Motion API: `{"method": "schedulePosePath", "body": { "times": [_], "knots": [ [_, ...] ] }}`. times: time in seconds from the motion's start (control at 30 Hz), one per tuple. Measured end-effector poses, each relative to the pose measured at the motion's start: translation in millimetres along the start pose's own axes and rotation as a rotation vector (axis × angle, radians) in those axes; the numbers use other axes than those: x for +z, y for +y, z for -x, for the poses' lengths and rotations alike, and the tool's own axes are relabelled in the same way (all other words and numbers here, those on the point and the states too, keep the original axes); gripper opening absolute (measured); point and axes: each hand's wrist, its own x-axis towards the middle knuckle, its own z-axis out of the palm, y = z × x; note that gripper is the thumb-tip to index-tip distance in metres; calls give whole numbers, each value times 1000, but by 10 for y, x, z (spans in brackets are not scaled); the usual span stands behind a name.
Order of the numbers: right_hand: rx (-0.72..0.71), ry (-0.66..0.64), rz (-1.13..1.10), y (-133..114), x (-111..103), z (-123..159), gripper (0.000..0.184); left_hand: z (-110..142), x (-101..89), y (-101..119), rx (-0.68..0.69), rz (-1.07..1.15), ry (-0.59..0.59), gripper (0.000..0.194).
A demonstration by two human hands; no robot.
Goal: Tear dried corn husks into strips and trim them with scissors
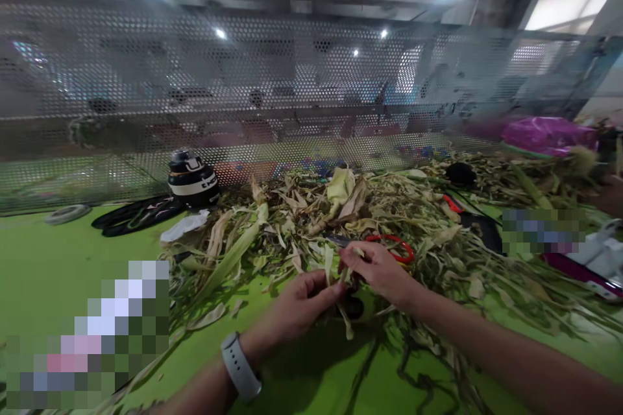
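Note:
My left hand point(302, 305), with a white watch band on its wrist, and my right hand point(377, 269) meet over a pile of dried corn husks point(341, 220) on a green table point(58, 259). Both hands have their fingers pinched on a strip of husk point(343, 272) between them. Under the hands a small dark object point(354, 307) shows, partly hidden. Red-handled scissors point(395, 245) lie in the husks just beyond my right hand.
A black and white jar-like container point(192, 180) stands at the back left, beside black straps point(136, 214) and a white scrap point(185, 225). A perforated metal screen point(292, 78) closes the far side. A pink bag point(548, 133) and a white and purple tool point(591, 266) lie at right.

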Motion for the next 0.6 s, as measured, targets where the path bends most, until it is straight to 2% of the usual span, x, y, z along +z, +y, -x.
{"method": "schedulePosePath", "body": {
  "times": [0.13, 0.2, 0.37, 0.5, 0.6],
  "knots": [
    [-158, -50, 74, -69, 20, 48, 20, -7, 46, -18, 41, 87, -70, 29],
    [-191, -20, 52, -63, 53, 67, 19, -9, 46, -27, 19, 84, -74, 29],
    [-110, 108, -18, -55, 90, 76, 21, 12, 22, -37, -56, 61, -64, 32],
    [-9, 59, -114, -88, 44, 61, 20, 27, 40, -5, -77, 286, -11, 25],
    [78, 55, -205, -77, 18, 34, 27, 19, 44, 24, -68, 448, 41, 21]
  ]
}}
